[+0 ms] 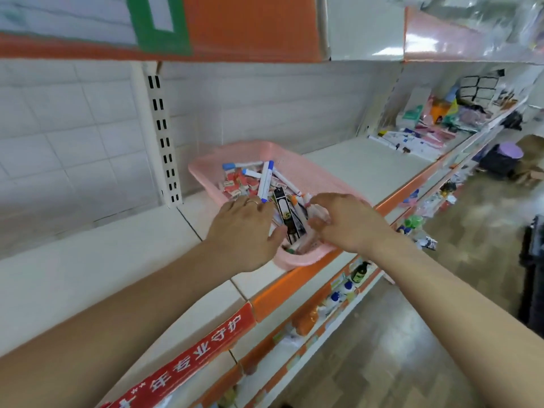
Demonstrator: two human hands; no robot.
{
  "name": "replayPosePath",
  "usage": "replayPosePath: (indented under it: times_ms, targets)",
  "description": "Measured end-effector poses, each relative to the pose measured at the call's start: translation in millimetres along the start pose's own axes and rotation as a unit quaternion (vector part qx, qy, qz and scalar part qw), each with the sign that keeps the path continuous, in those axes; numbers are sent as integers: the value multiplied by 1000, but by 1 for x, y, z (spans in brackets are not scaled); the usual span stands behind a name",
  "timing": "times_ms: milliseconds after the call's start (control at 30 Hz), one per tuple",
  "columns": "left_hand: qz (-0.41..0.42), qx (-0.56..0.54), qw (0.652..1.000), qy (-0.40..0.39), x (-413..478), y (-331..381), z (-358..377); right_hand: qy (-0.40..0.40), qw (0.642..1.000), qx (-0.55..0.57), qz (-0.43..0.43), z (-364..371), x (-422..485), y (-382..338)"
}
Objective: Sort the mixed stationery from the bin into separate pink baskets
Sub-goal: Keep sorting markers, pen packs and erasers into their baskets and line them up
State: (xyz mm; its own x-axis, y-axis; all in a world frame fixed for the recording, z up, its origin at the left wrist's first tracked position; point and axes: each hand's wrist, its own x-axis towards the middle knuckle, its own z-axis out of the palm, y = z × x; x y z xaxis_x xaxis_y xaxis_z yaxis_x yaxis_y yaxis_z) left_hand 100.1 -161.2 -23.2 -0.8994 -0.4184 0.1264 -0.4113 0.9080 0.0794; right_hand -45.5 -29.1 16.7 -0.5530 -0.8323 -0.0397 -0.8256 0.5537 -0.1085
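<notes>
A long white metal shop shelf [368,163] with an orange front edge strip [282,293] runs from the near left to the far right, with a red banner printed in white characters [188,357] stuck along its near edge. On this shelf, close to the front edge and just right of the slotted white upright [163,142], sits the rectangular pink plastic basket [303,169], filled with mixed stationery. Both bare forearms reach into its near end. The left hand [244,228] lies over the near left corner, a ring [253,201] on one finger, its fingers bent down into the contents and its thumb pointing towards the middle; whether it grips anything cannot be told. The right hand [344,222] is over the near right corner, its fingers curled round a bundle of pale pens with pinkish ends [307,201]. Between the two hands stands a black carded pack with a white window [284,210]. Behind the left hand a white marker with blue caps [265,181] leans over a heap of small red-and-white packets [235,182] in the far left part of the basket. Far along the shelf lie assorted packaged goods [426,128], and bottles [347,287] stand on the lower shelf.
</notes>
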Motion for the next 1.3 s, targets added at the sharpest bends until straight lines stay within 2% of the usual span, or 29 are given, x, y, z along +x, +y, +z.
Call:
replayPosePath:
  times_ms: [67, 167, 267, 367, 500, 667, 767, 833, 1000, 1167, 1300]
  targets:
    - [-25, 2, 999, -30, 17, 6, 2, -12, 1000, -13, -8, -1, 28, 14]
    - [-74, -3, 993, -98, 47, 16, 5, -74, 997, -22, 7, -1, 68, 32]
    - [-147, -7, 974, -169, 79, 27, 15, -149, 987, -56, -3, 2, 92, 41]
    - [-230, -34, 951, -202, 107, 39, 33, -182, 978, -92, -43, 16, 112, 49]
    - [-292, -56, 937, -184, 126, 47, 45, -165, 981, -60, -88, 26, 132, 59]
    - [-265, -81, 946, -171, 132, 43, 52, -76, 990, -36, -116, 44, 134, 66]
    - [-269, -151, 936, -167, 132, 42, 53, -66, 988, -27, -135, 44, 134, 70]
    - [-285, -159, 930, -166, 132, 43, 52, -61, 988, -11, -144, 43, 134, 72]
    - [-309, -69, 934, -163, 130, 48, 48, -67, 981, 49, -177, 50, 141, 70]
    - [-325, -202, 910, -160, 129, 50, 44, -84, 978, 24, -190, 58, 142, 66]
    - [-341, -222, 898, -167, 128, 47, 48, -135, 975, 41, -171, 57, 146, 67]
